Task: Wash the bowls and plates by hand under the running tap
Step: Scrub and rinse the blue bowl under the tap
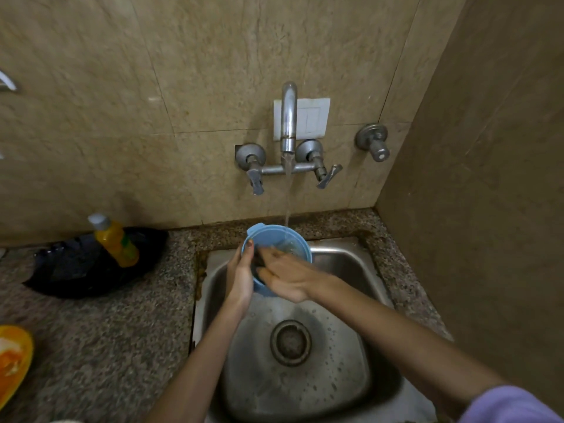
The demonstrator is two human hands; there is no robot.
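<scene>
Blue bowl [268,236] — round, lipped, tilted under the water stream [287,203].

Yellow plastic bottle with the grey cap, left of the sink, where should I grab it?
Probably round the middle of the yellow plastic bottle, coming down from above. It lies tilted on the dark plastic tray, grey cap pointing up toward the wall, so its round body is bare on both sides; the cap is narrower, a poorer hold.
</scene>
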